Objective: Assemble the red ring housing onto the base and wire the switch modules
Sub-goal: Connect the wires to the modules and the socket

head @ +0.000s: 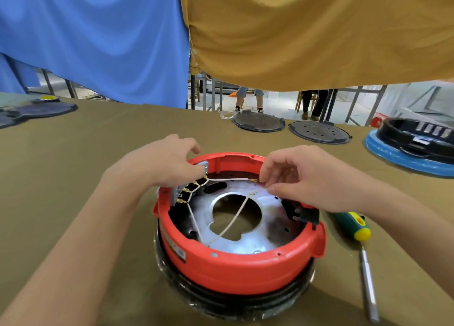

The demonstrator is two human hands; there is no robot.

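Two hands [169, 163] [307, 176], one red ring housing [235, 269]

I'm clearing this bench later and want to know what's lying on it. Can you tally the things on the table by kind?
Red ring housing on its base: 1
Screwdriver, green and yellow handle: 1
Dark round perforated plates at the far edge: 2
Black housing on a blue ring: 1
Dark flat parts at far left, partly cut off: at least 1
Total: at least 6
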